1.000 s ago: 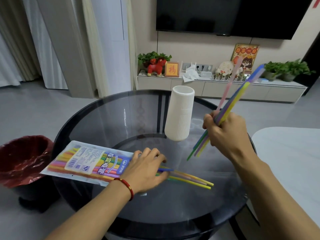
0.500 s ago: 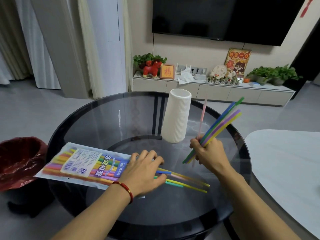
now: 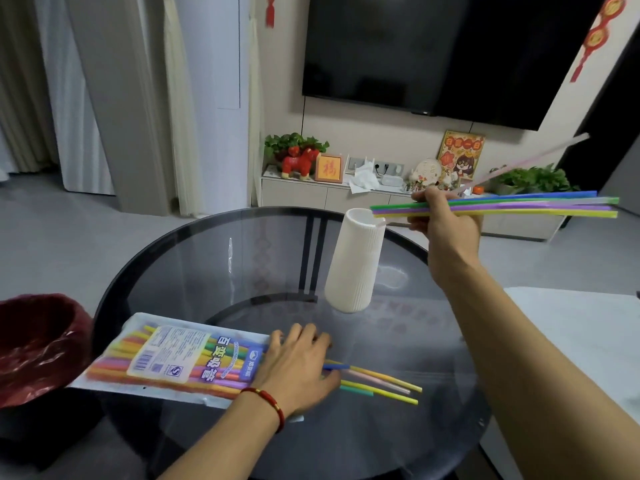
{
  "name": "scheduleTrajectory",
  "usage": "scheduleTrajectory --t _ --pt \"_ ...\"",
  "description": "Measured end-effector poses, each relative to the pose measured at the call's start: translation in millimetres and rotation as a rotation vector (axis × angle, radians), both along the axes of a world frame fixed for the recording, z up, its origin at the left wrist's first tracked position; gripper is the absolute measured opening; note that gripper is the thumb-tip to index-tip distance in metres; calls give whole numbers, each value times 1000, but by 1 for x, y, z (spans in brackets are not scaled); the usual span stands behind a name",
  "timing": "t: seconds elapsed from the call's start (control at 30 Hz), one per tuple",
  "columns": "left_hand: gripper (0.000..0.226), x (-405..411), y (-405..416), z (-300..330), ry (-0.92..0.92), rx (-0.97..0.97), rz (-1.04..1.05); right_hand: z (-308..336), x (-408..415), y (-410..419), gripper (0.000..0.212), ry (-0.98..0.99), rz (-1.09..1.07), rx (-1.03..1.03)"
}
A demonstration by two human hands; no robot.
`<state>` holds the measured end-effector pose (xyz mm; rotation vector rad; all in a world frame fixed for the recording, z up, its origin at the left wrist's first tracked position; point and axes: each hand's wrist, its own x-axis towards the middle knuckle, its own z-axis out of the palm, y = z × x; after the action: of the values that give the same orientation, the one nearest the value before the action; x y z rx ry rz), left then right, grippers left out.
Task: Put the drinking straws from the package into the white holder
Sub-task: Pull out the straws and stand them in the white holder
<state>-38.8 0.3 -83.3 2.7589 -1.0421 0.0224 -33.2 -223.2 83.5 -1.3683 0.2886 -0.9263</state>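
A tall white ribbed holder [image 3: 355, 261] stands upright near the middle of the round glass table [image 3: 180, 265]. My right hand [image 3: 445, 225] is raised just right of the holder's rim, shut on a bundle of coloured straws [image 3: 519, 205] held almost level. The bundle's left ends reach over the holder's mouth. One pink straw sticks up to the right. The straw package [image 3: 173, 358] lies flat at the table's left front. My left hand [image 3: 294, 368] presses on its open end, where several loose straws [image 3: 381, 384] stick out to the right.
A bin with a dark red liner [image 3: 38, 344] stands left of the table. A white table [image 3: 588, 341] adjoins on the right. Behind are a low cabinet [image 3: 346, 199] with plants and ornaments, and a wall-mounted television [image 3: 450, 50].
My right hand has risen from the table's right side up to the holder's rim. It swung the straw bundle from steeply tilted to nearly level. My left hand stayed on the package.
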Motion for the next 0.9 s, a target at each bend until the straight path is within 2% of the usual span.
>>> scheduleTrajectory --t 0.13,0.2,0.27,0.4,0.53,0.6,0.7,0.77,0.83,0.9 --pt "51 0 0 -1 2 -9 4 10 34 -1 13 111 -95 -93" --pt "51 1 0 -1 5 -2 5 8 47 -1 19 191 -126 -174" --pt "51 1 -1 -1 13 2 3 6 55 2 16 268 -143 -275" --pt "52 2 0 0 15 16 -1 0 61 12 24 378 -76 -390" --pt "59 1 0 2 30 10 -10 -2 65 8 14 496 93 -409" --pt "67 1 0 3 31 -13 -14 0 60 4 16 497 199 -372" --pt "79 2 1 7 4 -36 -17 3 46 -2 52 468 345 -344" --pt "87 4 5 11 6 -47 -23 4 35 -6 75 414 357 -343" --pt "96 6 14 13 26 -37 -39 2 17 -7 73 330 242 -367" --pt "108 8 28 11 80 16 -67 -9 -12 -9 52 251 65 -417"
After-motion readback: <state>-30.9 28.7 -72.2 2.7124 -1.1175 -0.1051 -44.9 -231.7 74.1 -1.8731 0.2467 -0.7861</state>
